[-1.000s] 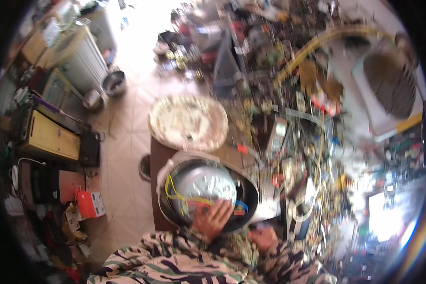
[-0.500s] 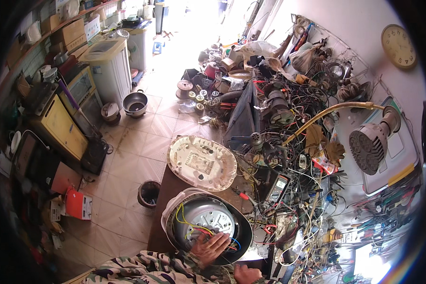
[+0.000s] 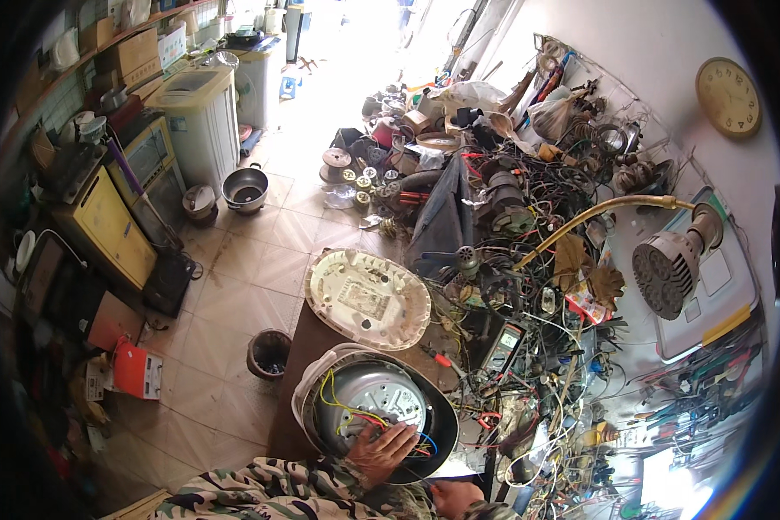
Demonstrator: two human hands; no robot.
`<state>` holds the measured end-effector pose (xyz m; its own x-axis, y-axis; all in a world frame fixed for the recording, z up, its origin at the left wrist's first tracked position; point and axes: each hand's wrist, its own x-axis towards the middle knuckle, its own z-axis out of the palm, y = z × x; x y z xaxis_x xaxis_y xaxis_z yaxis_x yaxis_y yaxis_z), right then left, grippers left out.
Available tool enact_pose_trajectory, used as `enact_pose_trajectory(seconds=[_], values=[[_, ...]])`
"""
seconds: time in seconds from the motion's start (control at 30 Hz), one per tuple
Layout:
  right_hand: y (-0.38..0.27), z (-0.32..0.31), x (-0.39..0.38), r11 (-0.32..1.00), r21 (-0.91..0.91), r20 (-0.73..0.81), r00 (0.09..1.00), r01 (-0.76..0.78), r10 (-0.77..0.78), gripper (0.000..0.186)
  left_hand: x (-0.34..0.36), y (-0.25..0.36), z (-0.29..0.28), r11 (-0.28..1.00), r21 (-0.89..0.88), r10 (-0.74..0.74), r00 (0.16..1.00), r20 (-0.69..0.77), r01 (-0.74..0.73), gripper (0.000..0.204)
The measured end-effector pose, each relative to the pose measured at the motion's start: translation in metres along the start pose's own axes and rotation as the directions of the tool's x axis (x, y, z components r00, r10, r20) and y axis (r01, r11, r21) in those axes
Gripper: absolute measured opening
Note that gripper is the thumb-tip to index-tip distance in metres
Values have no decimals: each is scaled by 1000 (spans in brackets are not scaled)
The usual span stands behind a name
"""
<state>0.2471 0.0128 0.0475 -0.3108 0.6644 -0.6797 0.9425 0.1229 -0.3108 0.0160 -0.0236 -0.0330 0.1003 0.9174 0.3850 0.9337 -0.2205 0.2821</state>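
- Right hand (image 3: 457,497) had edged nearer the left hand (image 3: 381,452); its hold was unclear.
- Left hand's fingers lay outstretched over wires (image 3: 325,392) in the worktop's (image 3: 308,340) open cooker (image 3: 381,394).
- Stiff, probably weighty; rim (image 3: 308,379) suited lifting, wires seemed fragile.

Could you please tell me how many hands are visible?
2. The left hand lies over the round metal appliance; the right hand is just outside its lower right edge.
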Motion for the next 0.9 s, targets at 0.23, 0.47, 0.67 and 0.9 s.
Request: enact_pose_trajectory(seconds=[0.23,0.47,0.67,0.9], values=[[-24,-13,-17,912,-363,-114,963,189,-245,34,4,-5,-8,999,9,37,999,-3,-37,39],[62,39,14,605,723,162,934,-333,319,29,3,-2,-3,998,59,29,998,-58,-26,37],[-40,-15,-22,714,-644,-10,931,273,-365,29,-3,-2,8,999,46,26,997,-78,-22,37],[-25,-12,-12,944,330,-176,983,16,45,34,1,-5,-3,1000,8,11,1000,-22,-11,42]])
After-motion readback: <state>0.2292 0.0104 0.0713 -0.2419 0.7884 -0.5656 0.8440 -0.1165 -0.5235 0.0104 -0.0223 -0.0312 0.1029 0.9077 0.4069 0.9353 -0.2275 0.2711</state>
